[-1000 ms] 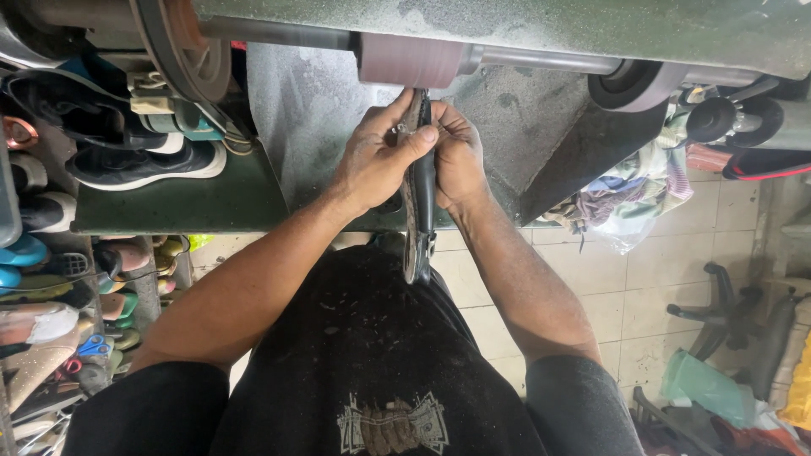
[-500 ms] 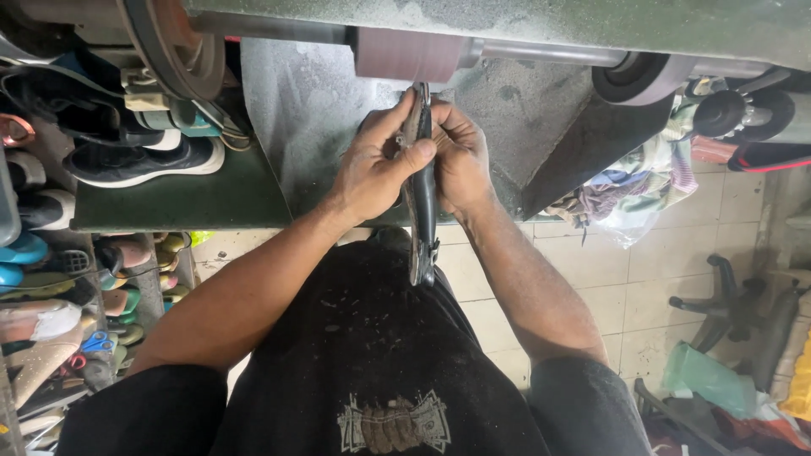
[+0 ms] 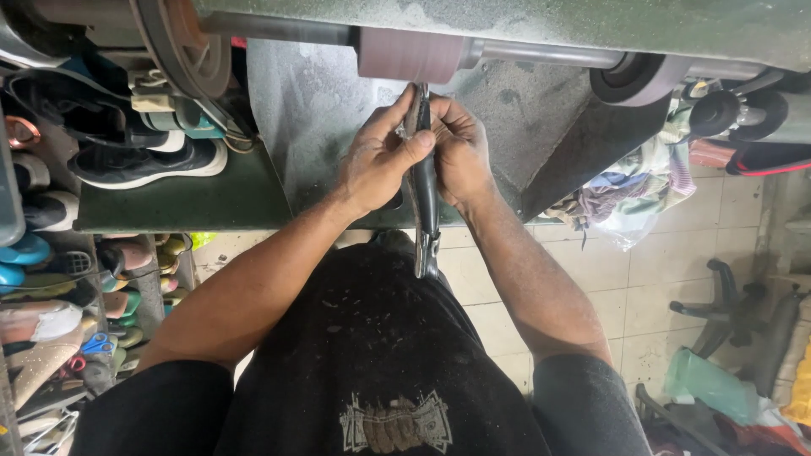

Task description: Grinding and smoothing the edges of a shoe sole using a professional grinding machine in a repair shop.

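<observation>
Both hands are up at the machine, pressed close on either side of a long dark sole (image 3: pixel 423 190) held on edge. The left hand (image 3: pixel 378 160) is clamped on it from its side, thumb laid across the near face, fingers curled round the top. The right hand (image 3: pixel 460 152) is clamped on it from the other side, knuckles up, fingers wrapped tight against the strip.

The sole's top end sits right under the pink drum (image 3: pixel 411 55), touching it or just shy of it; I cannot tell which. Its lower end hangs down past the wrists, over the black shirt (image 3: pixel 372 355).

The drum sits on a steel shaft (image 3: pixel 541 57) running across the top of the green machine (image 3: pixel 507 17), with a dark wheel (image 3: pixel 642 80) further along on the right and a brown disc (image 3: pixel 182 42) on the left.

Off to the left, shoes fill a rack (image 3: pixel 51 279), and a black sneaker (image 3: pixel 144 165) lies on the green ledge. On the right, a heap of cloth (image 3: pixel 625 190) lies above the tiled floor (image 3: pixel 659 279).
</observation>
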